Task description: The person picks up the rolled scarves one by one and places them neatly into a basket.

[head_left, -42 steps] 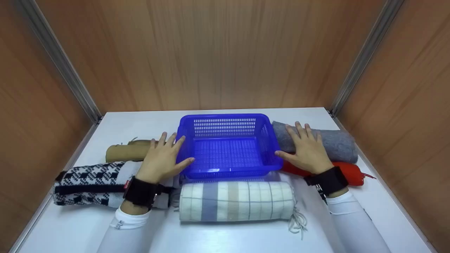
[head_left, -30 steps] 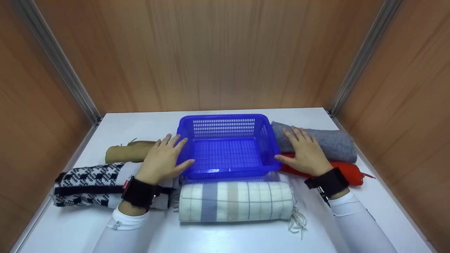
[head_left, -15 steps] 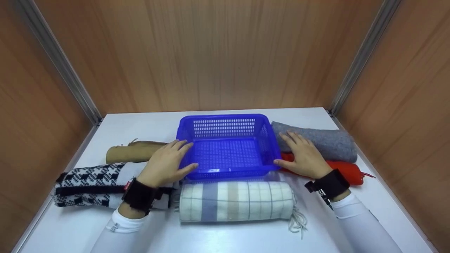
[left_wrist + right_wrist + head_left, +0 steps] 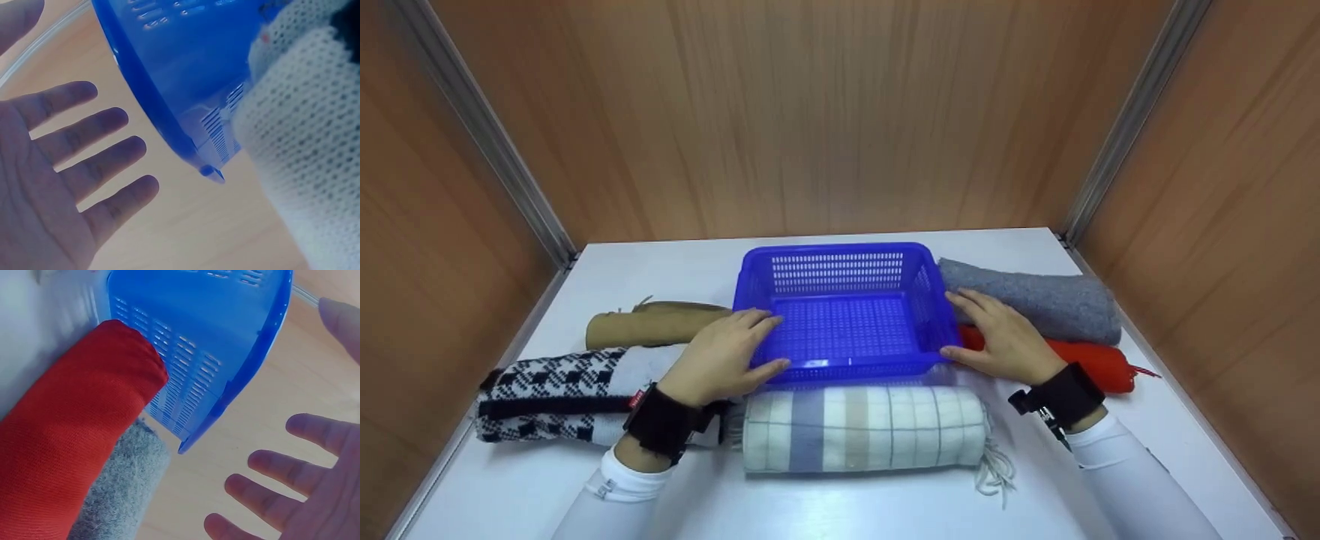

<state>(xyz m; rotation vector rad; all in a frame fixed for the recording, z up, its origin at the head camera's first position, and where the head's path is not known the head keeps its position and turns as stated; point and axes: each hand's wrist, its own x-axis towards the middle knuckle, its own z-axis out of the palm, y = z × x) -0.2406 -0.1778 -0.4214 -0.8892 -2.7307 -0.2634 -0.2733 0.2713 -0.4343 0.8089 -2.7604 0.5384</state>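
Observation:
A blue plastic basket (image 4: 840, 326) with slotted walls stands at the middle of the white table, nothing inside it. My left hand (image 4: 724, 356) hovers over its left side, fingers extended; the left wrist view shows a gap between those fingertips (image 4: 147, 185) and the basket rim (image 4: 152, 107). Over the right side is my right hand (image 4: 1005, 341), also holding nothing, its fingertips (image 4: 261, 460) apart from the rim in the right wrist view. Below the right hand lie a red rolled cloth (image 4: 1099, 367) and a grey rolled cloth (image 4: 1050, 300), the red one partly hidden.
In front of the basket lies a cream checked roll (image 4: 870, 431) with fringe. To the left are a black-and-white patterned knit roll (image 4: 559, 394) and an olive-brown roll (image 4: 641, 328). Wooden panels (image 4: 840, 120) enclose the back and both sides of the table (image 4: 660, 266).
Both hands have come lower and toward the front of the basket, the right also drawing inward off the grey roll. The basket and rolls stay in place.

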